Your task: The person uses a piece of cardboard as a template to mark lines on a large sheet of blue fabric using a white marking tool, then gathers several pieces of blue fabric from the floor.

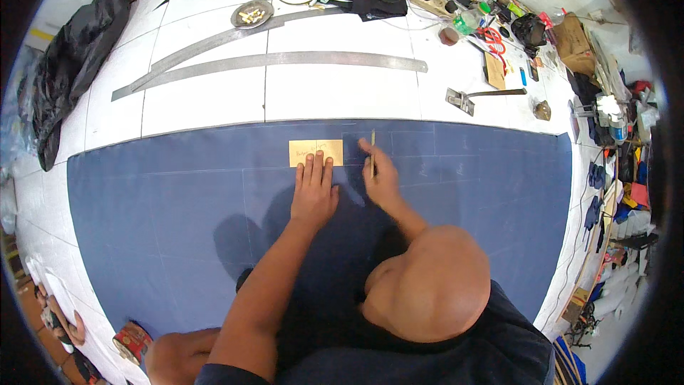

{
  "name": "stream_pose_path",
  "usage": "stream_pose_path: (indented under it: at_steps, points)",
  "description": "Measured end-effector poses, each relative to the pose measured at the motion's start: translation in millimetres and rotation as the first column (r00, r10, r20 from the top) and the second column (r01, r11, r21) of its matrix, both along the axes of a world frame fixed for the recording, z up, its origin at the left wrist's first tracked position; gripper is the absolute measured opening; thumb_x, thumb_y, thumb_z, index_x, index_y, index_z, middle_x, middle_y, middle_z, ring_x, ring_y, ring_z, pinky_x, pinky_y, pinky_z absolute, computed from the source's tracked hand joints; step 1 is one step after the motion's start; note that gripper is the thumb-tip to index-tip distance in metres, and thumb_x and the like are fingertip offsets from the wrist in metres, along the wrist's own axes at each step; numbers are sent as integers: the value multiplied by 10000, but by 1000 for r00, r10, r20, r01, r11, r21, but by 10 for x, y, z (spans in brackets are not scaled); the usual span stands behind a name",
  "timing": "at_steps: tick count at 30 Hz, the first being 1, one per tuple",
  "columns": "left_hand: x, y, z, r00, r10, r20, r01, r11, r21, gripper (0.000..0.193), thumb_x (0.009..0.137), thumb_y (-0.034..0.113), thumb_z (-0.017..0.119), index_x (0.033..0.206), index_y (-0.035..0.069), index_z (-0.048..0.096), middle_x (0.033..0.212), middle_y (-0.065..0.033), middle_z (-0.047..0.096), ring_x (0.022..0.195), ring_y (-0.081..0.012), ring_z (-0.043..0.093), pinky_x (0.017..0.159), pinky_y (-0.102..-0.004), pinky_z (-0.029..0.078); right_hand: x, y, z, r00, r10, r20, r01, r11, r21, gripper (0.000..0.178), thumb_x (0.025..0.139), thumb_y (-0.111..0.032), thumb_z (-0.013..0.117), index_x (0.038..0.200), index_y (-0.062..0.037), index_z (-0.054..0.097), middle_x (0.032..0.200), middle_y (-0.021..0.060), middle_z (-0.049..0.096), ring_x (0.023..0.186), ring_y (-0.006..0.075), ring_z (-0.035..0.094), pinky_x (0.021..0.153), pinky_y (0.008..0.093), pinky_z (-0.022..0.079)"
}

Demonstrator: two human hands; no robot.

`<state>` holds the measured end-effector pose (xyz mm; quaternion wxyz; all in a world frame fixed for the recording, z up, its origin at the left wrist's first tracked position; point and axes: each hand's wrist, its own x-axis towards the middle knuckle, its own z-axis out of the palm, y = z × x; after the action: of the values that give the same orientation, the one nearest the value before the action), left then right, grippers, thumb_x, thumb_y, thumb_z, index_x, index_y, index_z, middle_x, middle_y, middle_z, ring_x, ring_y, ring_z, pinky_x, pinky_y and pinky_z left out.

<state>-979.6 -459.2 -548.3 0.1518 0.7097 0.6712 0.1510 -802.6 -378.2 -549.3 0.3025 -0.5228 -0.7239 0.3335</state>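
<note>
Dark blue cloth (192, 235) lies spread over the white tiled floor, with thin pale lines drawn on it. Close to its far edge is a small yellow rectangular card (317, 146) with handwriting. My left hand (312, 189) presses down on the card's lower part, fingers stretched out flat. Just right of the card, my right hand (381, 175) grips a thin pencil-like stick (372, 144) that points away from me. Its marking tip is hard to make out. Several marked boxes show on the cloth to the right of this hand.
Beyond the cloth lie two long metal rulers (306, 59), crossing at the left, and a dish of cigarette butts (251, 14). Red-handled scissors (491, 41), a dark-handled metal tool (462, 101) and clutter sit at the far right. A round tin (132, 342) stands near left.
</note>
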Motion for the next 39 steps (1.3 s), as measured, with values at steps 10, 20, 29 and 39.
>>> stream_pose_path:
  at_steps: [10, 20, 29, 39]
  points:
    - [-6, 35, 31, 999, 23, 44, -23, 1000, -2, 639, 889, 255, 662, 1436, -9, 462, 1535, -249, 369, 1444, -431, 333, 1185, -572, 251, -462, 527, 498, 959, 227, -170, -263, 936, -235, 348, 1074, -261, 454, 1248, -35, 653, 1197, 141, 688, 1080, 253, 662, 936, 354, 516]
    - [-6, -34, -68, 997, 28, 73, -35, 994, 104, 538, 884, 248, 673, 1348, 19, 527, 1368, -257, 482, 1354, -468, 401, 1148, -636, 280, -1155, 544, 357, 719, 690, -79, -689, 695, -206, 234, 973, -191, 570, 1114, -40, 680, 1084, 152, 695, 1003, 334, 665, 903, 410, 525]
    - [-3, -26, -37, 996, 39, 76, -48, 991, 123, 540, 866, 240, 691, 1322, -6, 539, 1362, -266, 483, 1327, -491, 418, 1146, -639, 278, -1175, 549, 277, 712, 700, -53, -696, 694, -186, 161, 953, -185, 581, 971, -33, 628, 964, 145, 688, 928, 347, 653, 841, 435, 514]
    - [-15, -25, -47, 997, 22, 68, -24, 999, 30, 568, 871, 243, 677, 1348, -22, 522, 1373, -264, 473, 1347, -458, 416, 1138, -633, 283, -1307, 674, 256, 735, 645, 209, -622, 764, -172, 241, 1014, -263, 523, 1057, -59, 644, 1012, 147, 693, 960, 364, 659, 850, 443, 525]
